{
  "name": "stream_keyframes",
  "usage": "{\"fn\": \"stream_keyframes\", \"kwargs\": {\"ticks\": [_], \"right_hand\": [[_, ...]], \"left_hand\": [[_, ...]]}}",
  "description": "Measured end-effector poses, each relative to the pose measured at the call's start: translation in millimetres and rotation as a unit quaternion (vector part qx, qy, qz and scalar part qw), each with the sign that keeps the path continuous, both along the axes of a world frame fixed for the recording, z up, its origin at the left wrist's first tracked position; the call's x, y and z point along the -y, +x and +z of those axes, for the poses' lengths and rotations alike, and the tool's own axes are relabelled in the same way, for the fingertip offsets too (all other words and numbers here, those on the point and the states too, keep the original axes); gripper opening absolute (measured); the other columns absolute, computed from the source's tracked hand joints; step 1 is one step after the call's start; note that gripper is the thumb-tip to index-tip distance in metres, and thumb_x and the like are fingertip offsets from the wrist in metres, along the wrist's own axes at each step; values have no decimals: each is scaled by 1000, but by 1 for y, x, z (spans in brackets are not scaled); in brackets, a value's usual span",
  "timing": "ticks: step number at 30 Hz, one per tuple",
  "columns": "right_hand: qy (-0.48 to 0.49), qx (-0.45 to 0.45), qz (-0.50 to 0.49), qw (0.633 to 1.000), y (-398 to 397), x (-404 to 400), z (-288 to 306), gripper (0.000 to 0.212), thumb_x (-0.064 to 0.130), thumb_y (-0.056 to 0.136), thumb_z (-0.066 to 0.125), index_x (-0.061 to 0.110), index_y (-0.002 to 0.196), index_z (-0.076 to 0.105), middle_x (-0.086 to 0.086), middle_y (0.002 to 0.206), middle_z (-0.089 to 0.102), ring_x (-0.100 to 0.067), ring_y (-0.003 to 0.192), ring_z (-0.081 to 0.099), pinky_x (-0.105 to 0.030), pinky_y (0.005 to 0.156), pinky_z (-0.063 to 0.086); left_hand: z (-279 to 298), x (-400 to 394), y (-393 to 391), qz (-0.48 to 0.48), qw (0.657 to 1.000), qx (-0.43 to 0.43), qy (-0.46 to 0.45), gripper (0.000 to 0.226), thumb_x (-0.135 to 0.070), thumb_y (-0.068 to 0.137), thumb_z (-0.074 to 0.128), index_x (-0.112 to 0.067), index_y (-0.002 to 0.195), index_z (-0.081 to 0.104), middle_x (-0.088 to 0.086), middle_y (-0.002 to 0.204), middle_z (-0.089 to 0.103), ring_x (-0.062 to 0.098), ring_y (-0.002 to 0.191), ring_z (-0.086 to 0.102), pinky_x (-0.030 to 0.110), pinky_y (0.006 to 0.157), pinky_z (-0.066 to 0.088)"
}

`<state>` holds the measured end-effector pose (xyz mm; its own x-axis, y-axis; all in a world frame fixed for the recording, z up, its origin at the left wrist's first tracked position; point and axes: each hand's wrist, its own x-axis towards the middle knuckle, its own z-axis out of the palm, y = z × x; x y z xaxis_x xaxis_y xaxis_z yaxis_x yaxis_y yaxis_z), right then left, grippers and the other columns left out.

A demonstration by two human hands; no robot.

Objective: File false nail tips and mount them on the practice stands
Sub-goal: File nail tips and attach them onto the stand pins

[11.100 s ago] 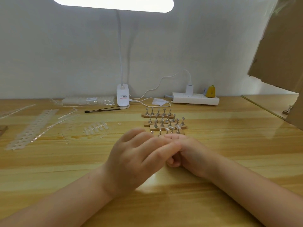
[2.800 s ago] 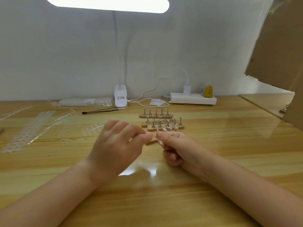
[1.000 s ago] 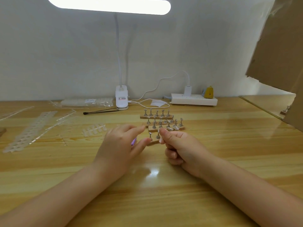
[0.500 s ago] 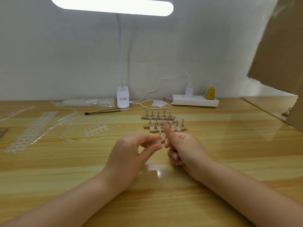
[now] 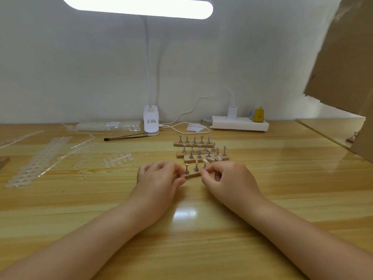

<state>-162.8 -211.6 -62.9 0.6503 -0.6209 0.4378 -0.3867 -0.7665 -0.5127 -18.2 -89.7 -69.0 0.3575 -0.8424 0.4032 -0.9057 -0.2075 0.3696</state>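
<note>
Several wooden practice stands with metal pegs lie in rows mid-table. The back rows (image 5: pixel 193 144) have bare pegs, and clear nail tips (image 5: pixel 210 159) sit on the third row. My left hand (image 5: pixel 159 178) grips the left end of the nearest stand (image 5: pixel 193 175) between thumb and curled fingers. My right hand (image 5: pixel 228 178) pinches a small clear nail tip, barely visible, at a peg (image 5: pixel 204 168) of that stand. The stand's right end is hidden behind my right hand.
Loose clear nail tips (image 5: pixel 118 158) and empty tip strips (image 5: pixel 38 160) lie to the left. A bag of tips (image 5: pixel 109 126), a black tool (image 5: pixel 125 137), a clip lamp (image 5: pixel 151 123) and a power strip (image 5: pixel 240 125) line the back. Cardboard (image 5: pixel 343 57) hangs at right.
Both hands moved forward and down onto the nearest stand. My left hand took hold of its left end, and my right fingertips came to a peg.
</note>
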Motion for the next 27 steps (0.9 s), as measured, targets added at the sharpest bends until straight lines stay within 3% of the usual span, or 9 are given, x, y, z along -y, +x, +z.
{"fn": "stream_keyframes", "kwargs": {"ticks": [6,11,15,18,21,23,27], "right_hand": [[-16,-30,-7,999,5,5,-2,22,41,91,59,29,100,75,21,52,46,0,56,47,-19,52,32],[-10,-55,-19,998,6,6,-1,25,46,91,59,31,102,74,13,78,69,-6,75,59,-25,62,46],[-20,-50,-19,998,7,7,1,20,43,90,60,32,100,74,14,79,68,-3,72,52,-20,55,34],[-35,-40,-13,999,6,4,-1,18,37,91,60,29,99,74,14,77,63,-4,73,51,-24,57,36],[-21,2,-8,1000,4,3,-1,12,32,88,63,26,91,72,16,69,53,-5,69,52,-27,61,43],[-12,31,-1,999,2,2,0,6,28,86,65,25,82,68,15,65,51,-5,64,50,-26,59,42],[17,77,29,996,-1,-1,2,6,22,85,67,19,80,68,10,72,63,-8,66,58,-33,64,50]], "left_hand": [[2,-3,-4,-27,999,2,-42,8,-35,97,47,-36,105,49,-23,99,60,-3,105,44,19,96,14],[1,-4,-6,-35,997,18,-64,10,-36,97,47,-33,106,50,-19,100,66,-3,105,44,19,99,14],[2,-4,-9,-34,997,17,-66,10,-36,97,49,-32,106,51,-19,99,66,-2,106,43,17,98,12],[5,-7,-12,-24,996,39,-73,15,-34,96,51,-28,109,56,-16,102,67,4,110,50,23,103,15],[8,-9,-18,-38,991,71,-104,20,-34,93,56,-18,101,65,-10,94,69,15,93,63,31,96,29],[11,-10,-24,-54,991,72,-97,25,-40,93,49,-21,99,64,-13,89,68,13,86,63,30,92,29],[5,-8,-22,-47,997,35,-57,19,-37,98,46,-29,113,54,-20,107,64,3,110,51,22,102,19]]}}
